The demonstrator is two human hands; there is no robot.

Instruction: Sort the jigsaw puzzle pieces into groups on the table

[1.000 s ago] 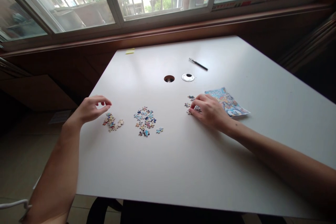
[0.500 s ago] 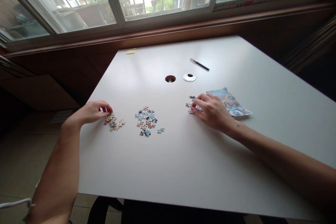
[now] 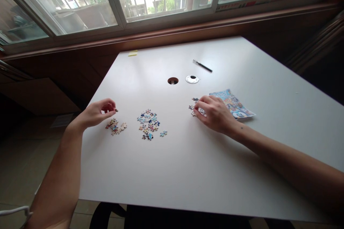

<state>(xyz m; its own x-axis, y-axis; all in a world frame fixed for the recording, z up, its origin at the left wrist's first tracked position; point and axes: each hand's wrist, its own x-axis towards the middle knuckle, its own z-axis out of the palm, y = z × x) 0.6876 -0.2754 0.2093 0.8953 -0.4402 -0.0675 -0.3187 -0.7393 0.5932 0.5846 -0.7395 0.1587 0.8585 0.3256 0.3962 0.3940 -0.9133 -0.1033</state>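
Note:
Between the thumb and forefinger of my left hand (image 3: pixel 101 113) is a small dark puzzle piece (image 3: pixel 116 110), held just above the left pile of pieces (image 3: pixel 115 127). That pile shows mostly tan backs. A larger pile of blue, white and orange pieces (image 3: pixel 148 120) lies in the middle, with a light blue cluster (image 3: pixel 163 133) beside it. My right hand (image 3: pixel 213 112) is curled over the right pile of pieces (image 3: pixel 191 107), thumb and forefinger bent toward each other; what they hold, if anything, is hidden. A colourful printed sheet (image 3: pixel 236 103) lies partly behind that hand.
On the white table (image 3: pixel 161 175) are a round cable hole (image 3: pixel 173 81), a metal ring cover (image 3: pixel 192 79), a black pen (image 3: pixel 202 66) and a yellow sticker (image 3: pixel 133 53). Windows stand beyond the far edge.
My left hand has lifted off the left pile, and a dark piece now shows in its fingertips. My right hand has stayed over the right pile.

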